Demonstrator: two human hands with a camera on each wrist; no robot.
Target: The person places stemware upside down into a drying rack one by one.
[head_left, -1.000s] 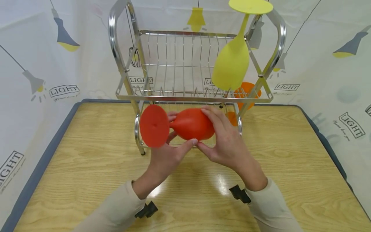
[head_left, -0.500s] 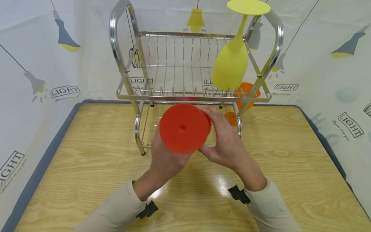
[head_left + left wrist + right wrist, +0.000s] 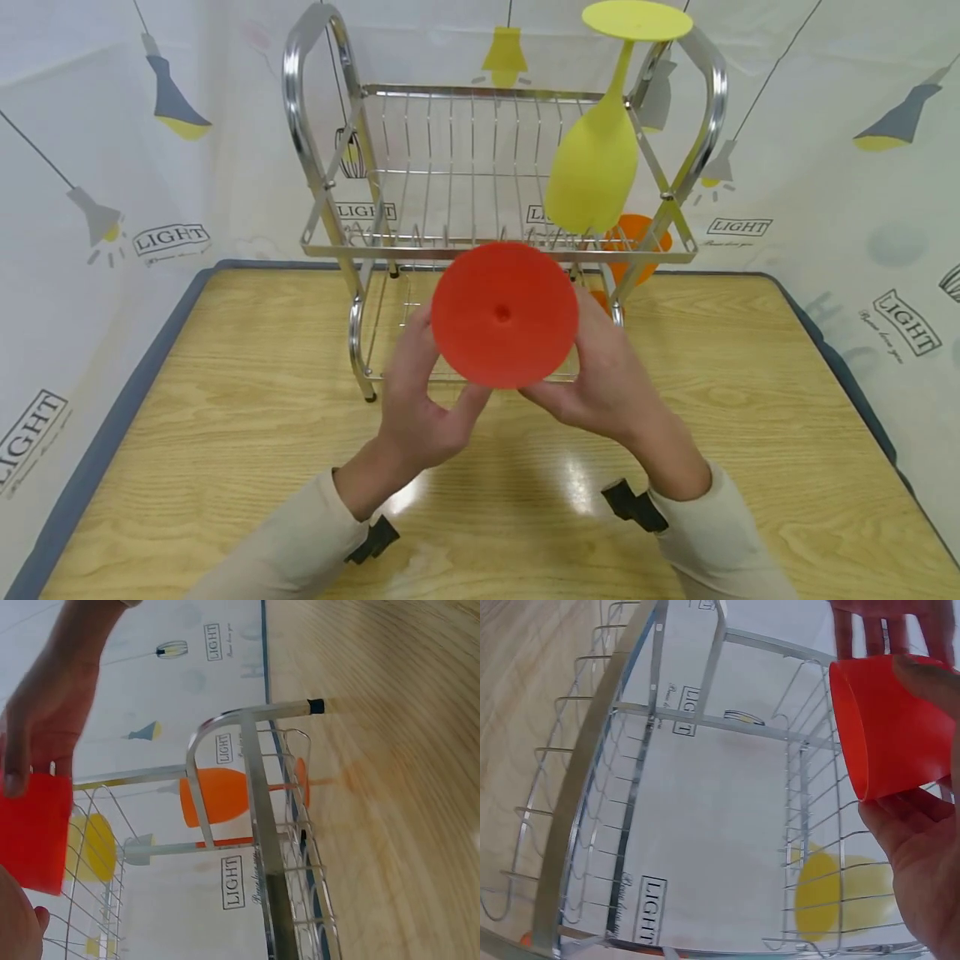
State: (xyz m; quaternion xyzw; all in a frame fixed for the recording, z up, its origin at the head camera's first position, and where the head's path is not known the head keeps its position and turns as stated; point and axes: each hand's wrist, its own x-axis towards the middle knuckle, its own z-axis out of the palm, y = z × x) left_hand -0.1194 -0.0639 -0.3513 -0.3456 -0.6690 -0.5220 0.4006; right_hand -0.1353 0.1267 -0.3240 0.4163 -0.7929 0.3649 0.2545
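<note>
A red plastic wine glass [image 3: 504,317] is upside down in front of the two-tier dish rack [image 3: 495,255], its round base facing up at the head camera and hiding most of its bowl. My right hand [image 3: 611,375] grips the bowl; the right wrist view shows its thumb on one side and fingers on the other, with the glass's rim facing down. Around the left side of the glass, my left hand [image 3: 420,392] has its thumb and fingers spread wide. In the right wrist view its straight fingers [image 3: 885,634] are right at the bowl.
A yellow wine glass [image 3: 596,167] is upside down at the right of the rack's upper tier. An orange wine glass [image 3: 217,796] stands upright at the rack's right end. Chrome side frames [image 3: 296,100] rise at both ends. Printed cloth surrounds the wooden table [image 3: 247,417].
The red wine glass has turned from lying sideways, base to the left, to base up, and has come to the right. My left hand's fingers have spread from around it.
</note>
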